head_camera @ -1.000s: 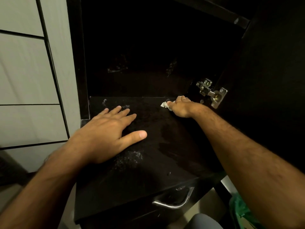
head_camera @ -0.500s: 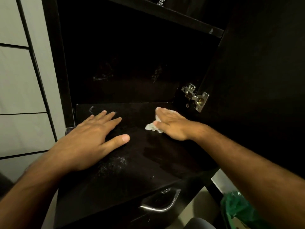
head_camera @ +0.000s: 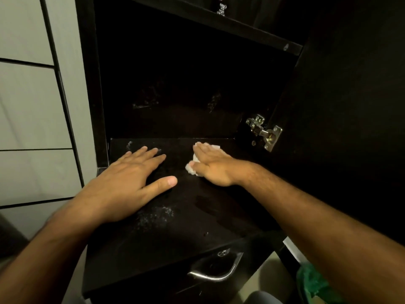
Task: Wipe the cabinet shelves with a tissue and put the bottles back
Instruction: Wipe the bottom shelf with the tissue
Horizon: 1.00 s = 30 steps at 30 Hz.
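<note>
— Left of the hinge [head_camera: 264,133], on the shelf [head_camera: 197,216], your right hand [head_camera: 213,166] lies flat, fingers [head_camera: 205,150] straight, pressing the tissue [head_camera: 191,170] down without gripping it.
— And the other hand?
— Your left hand [head_camera: 129,183] rests farther left of the hinge, fingers spread, holding nothing.
— What could go wrong?
— Only pressed, the tissue may slip out or shred under hard scrubbing. The white residue [head_camera: 157,213], forward and left of the hinge, could be missed or smeared by your palm.

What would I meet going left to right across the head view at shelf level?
Tiled wall → left hand, flat on the shelf → right hand, pressing the tissue → metal hinge → open cabinet door.
</note>
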Each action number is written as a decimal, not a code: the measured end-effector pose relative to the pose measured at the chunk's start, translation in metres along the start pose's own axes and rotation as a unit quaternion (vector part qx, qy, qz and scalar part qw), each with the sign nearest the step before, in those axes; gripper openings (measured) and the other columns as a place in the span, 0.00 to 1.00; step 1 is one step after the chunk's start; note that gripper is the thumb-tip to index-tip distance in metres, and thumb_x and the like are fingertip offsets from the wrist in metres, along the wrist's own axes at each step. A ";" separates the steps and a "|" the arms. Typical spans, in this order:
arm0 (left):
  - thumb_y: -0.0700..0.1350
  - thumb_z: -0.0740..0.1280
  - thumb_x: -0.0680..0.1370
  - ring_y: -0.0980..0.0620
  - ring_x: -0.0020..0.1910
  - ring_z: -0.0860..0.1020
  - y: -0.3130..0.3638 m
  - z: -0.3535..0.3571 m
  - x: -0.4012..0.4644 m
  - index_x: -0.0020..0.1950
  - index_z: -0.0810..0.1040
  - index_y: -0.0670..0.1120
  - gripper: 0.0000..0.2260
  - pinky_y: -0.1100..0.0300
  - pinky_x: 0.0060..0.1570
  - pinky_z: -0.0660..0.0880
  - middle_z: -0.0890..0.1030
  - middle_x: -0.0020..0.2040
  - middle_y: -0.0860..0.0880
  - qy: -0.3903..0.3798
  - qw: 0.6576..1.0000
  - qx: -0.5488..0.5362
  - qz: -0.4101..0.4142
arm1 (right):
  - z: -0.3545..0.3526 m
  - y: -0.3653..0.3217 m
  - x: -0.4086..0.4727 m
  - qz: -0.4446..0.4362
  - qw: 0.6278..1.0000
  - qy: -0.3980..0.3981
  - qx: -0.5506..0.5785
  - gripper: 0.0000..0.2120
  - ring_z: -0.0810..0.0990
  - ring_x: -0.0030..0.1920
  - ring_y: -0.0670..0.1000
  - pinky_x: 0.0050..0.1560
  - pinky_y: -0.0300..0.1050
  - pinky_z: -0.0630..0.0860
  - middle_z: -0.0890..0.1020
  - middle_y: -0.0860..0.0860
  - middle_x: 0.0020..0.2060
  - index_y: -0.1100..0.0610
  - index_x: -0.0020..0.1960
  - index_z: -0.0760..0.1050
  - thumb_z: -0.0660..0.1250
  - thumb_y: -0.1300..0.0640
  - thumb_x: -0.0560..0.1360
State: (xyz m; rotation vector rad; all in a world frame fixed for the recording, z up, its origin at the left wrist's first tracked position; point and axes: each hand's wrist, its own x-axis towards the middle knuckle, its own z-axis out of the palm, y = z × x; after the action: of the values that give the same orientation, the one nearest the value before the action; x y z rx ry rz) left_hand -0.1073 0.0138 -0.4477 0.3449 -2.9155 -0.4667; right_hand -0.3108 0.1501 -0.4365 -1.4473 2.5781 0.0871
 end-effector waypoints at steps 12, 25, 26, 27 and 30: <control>0.78 0.37 0.63 0.60 0.77 0.45 0.001 0.001 -0.001 0.79 0.52 0.57 0.48 0.60 0.75 0.42 0.51 0.80 0.56 -0.006 1.000 0.004 0.001 | 0.000 0.023 -0.020 0.089 0.996 -0.007 -0.012 0.34 0.40 0.78 0.52 0.78 0.52 0.41 0.43 0.55 0.79 0.59 0.79 0.41 0.41 0.39 0.82; 0.78 0.40 0.70 0.58 0.78 0.48 -0.002 0.003 0.000 0.79 0.56 0.55 0.43 0.57 0.76 0.45 0.55 0.80 0.54 0.010 1.000 -0.003 -0.001 | 0.009 -0.013 -0.049 0.048 0.999 -0.009 -0.014 0.34 0.38 0.78 0.51 0.77 0.48 0.39 0.41 0.54 0.79 0.57 0.79 0.40 0.42 0.38 0.82; 0.78 0.41 0.70 0.57 0.78 0.49 -0.003 0.003 0.000 0.79 0.56 0.55 0.44 0.56 0.76 0.45 0.55 0.80 0.53 0.010 1.000 -0.003 0.002 | 0.016 -0.021 -0.060 0.013 1.000 0.000 -0.014 0.35 0.37 0.78 0.49 0.76 0.45 0.37 0.40 0.52 0.79 0.56 0.79 0.39 0.41 0.37 0.81; 0.79 0.40 0.69 0.57 0.78 0.49 -0.003 0.003 0.000 0.79 0.56 0.55 0.45 0.56 0.76 0.46 0.55 0.80 0.53 0.010 1.000 -0.004 0.004 | 0.023 -0.024 -0.078 -0.020 1.000 0.011 -0.008 0.36 0.35 0.77 0.46 0.74 0.41 0.34 0.38 0.49 0.78 0.54 0.79 0.38 0.40 0.34 0.79; 0.80 0.40 0.65 0.57 0.78 0.50 -0.004 0.003 0.001 0.78 0.57 0.55 0.48 0.55 0.77 0.47 0.56 0.79 0.54 0.012 1.000 -0.012 0.003 | 0.033 -0.009 -0.133 -0.048 0.999 0.014 0.021 0.38 0.29 0.73 0.36 0.68 0.34 0.30 0.34 0.40 0.76 0.46 0.77 0.33 0.34 0.29 0.73</control>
State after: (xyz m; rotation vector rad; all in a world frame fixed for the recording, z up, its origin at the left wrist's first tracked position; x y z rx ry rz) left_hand -0.1081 0.0104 -0.4519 0.3362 -2.8844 -0.4921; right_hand -0.2312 0.2621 -0.4434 -1.5636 2.5113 0.0001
